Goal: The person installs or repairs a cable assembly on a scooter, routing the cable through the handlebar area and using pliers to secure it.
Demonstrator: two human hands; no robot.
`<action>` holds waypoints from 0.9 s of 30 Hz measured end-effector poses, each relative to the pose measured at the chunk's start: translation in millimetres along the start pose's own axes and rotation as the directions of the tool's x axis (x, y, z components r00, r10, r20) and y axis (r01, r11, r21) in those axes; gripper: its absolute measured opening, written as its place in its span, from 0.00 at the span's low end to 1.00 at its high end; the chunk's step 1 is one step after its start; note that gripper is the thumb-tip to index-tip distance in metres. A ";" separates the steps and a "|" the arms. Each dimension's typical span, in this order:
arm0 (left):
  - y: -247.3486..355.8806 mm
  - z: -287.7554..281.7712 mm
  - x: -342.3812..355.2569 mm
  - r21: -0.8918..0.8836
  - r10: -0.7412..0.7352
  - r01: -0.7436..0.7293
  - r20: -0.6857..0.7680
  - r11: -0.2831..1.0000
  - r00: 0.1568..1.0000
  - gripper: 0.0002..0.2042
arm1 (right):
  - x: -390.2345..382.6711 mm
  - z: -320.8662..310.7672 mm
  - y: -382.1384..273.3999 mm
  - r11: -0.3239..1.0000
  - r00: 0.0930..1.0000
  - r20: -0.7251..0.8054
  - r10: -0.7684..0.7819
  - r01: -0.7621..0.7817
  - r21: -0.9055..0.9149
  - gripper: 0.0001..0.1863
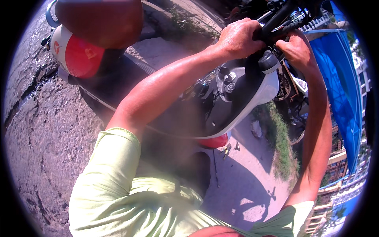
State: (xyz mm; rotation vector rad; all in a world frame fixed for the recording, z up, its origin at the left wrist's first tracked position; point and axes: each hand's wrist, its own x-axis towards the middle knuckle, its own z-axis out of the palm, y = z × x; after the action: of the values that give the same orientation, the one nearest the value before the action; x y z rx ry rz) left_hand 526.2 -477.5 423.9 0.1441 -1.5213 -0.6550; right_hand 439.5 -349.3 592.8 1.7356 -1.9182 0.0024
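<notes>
My left hand (241, 38) is closed at a black handlebar-like tube (278, 19) at the upper right, its fingers curled out of sight. Close beside it, my right hand (299, 50) is also closed on the dark parts there, with the thumb in front and most fingers hidden. Just under both hands sits a rounded black knob-like part (269, 61). Below is a black and white scooter (258, 91), with a silver ignition-like fitting (229, 85) on its upper side. Exactly what lies between my fingers is hidden.
A brown rounded seat or box (102, 21) and a red and white housing (85, 57) stand at the upper left. Small tools (227, 151) and a thin rod (216, 169) lie on sunlit ground. A blue tarp (335, 83) hangs at the right, beyond a grass strip (282, 148).
</notes>
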 end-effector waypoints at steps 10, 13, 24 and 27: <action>5.0 13.8 4.7 0.089 0.012 -0.001 -0.115 0.996 0.993 0.18 | 1.8 0.0 -5.0 0.993 0.999 0.010 0.045 -0.043 -0.109 0.22; 2.9 13.3 5.7 0.141 0.016 -0.001 -0.100 0.990 0.995 0.18 | -2.9 -3.8 -14.2 0.996 0.999 0.019 0.043 -0.041 -0.084 0.22; 19.3 0.7 19.5 0.253 -0.143 0.122 0.067 0.960 0.987 0.22 | -2.0 -9.1 -14.4 0.998 0.998 0.058 0.029 -0.025 -0.055 0.22; 24.2 -7.8 24.5 0.236 -0.197 0.157 0.159 0.959 0.967 0.22 | 0.0 -6.3 -6.8 0.996 1.000 0.027 0.010 -0.007 -0.088 0.22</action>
State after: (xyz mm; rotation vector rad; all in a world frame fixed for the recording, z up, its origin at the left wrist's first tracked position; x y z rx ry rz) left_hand 539.0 -471.8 456.3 0.4048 -1.7699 -0.6525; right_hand 448.2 -348.3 595.8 1.6781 -1.9158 -0.1012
